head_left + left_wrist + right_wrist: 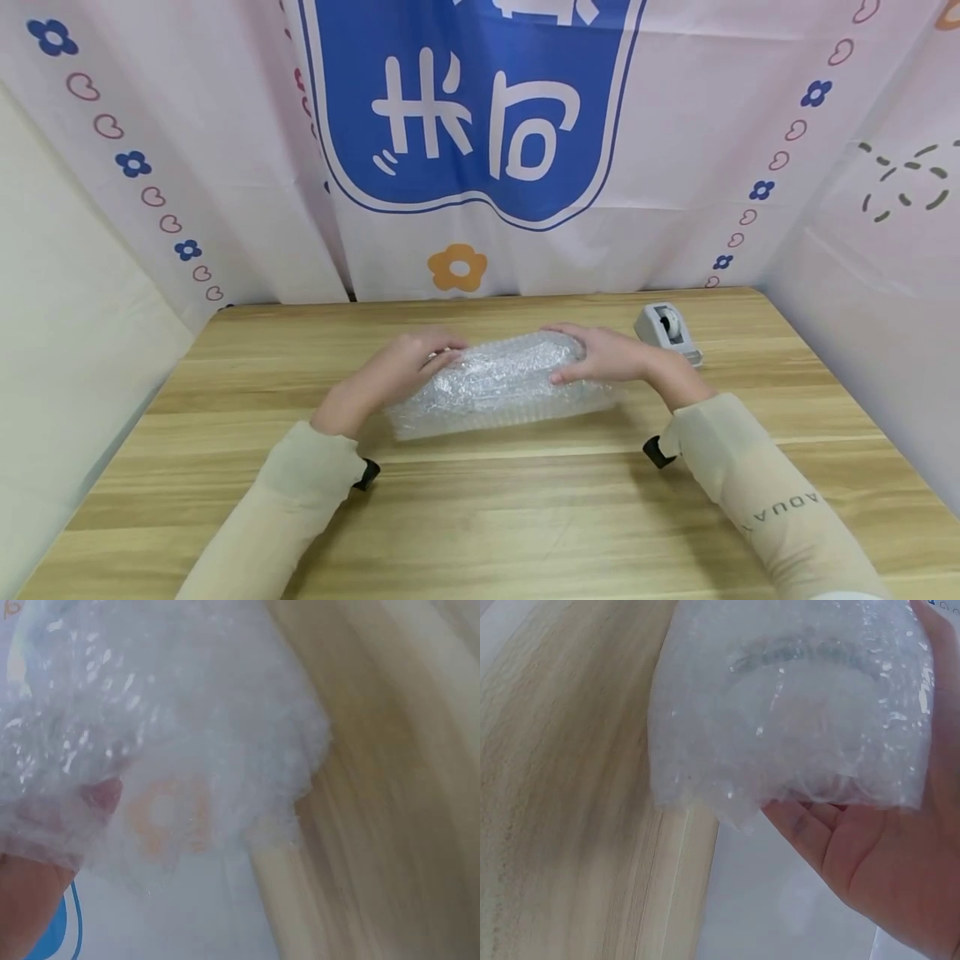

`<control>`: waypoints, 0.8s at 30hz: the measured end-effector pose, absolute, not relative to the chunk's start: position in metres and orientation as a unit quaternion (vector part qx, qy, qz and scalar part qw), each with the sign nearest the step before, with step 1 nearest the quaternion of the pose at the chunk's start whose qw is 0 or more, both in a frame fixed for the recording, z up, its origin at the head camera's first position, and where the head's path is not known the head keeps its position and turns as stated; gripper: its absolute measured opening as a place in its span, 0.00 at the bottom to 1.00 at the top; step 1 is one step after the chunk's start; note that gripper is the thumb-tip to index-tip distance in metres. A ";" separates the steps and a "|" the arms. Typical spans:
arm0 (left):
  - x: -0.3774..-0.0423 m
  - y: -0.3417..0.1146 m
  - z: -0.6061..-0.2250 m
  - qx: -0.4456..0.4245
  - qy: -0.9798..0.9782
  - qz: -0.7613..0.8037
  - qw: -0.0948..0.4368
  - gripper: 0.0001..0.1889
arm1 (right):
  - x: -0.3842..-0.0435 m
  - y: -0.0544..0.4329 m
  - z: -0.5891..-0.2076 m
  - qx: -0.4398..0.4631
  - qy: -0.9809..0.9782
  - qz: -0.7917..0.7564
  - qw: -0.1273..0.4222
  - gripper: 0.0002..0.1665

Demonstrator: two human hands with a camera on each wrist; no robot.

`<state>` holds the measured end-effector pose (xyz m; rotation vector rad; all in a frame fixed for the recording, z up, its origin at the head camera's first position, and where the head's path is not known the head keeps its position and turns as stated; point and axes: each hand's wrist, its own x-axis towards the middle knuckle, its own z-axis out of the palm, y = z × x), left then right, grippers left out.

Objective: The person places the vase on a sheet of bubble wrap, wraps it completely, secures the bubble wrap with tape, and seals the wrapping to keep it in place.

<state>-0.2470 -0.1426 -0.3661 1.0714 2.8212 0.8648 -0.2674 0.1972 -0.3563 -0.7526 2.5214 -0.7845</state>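
Clear bubble wrap (510, 387), rolled into a long bundle, lies crosswise between both hands above the middle of the wooden table. My left hand (405, 367) grips its left end, and in the left wrist view a fingertip (103, 795) shows through the loose film there. At the other end my right hand (607, 354) holds the bundle, thumb on the near side and fingers over the top. The right wrist view looks at that end of the bubble wrap (795, 727), where a curved, darker edge shows through the layers; the thing inside is blurred by the wrap.
A grey tape dispenser (667, 333) with a roll of tape stands at the back right of the wooden table (510, 525), just beyond the right forearm. Behind the table's back edge hangs a printed white curtain (405, 258), with pale walls on both sides.
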 end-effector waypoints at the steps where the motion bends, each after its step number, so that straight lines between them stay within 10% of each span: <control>1: -0.245 -0.143 -0.365 0.344 0.900 0.269 0.001 0.17 | -0.268 0.197 -0.356 -0.270 0.900 -0.281 0.197 0.56; 12: -0.234 -0.143 -0.367 0.334 0.910 0.236 0.066 0.51 | -0.271 0.197 -0.360 -0.268 0.895 -0.305 0.185 0.51; 24: -0.240 -0.147 -0.378 0.337 0.891 0.287 0.104 0.59 | -0.259 0.200 -0.368 -0.278 0.888 -0.345 0.124 0.42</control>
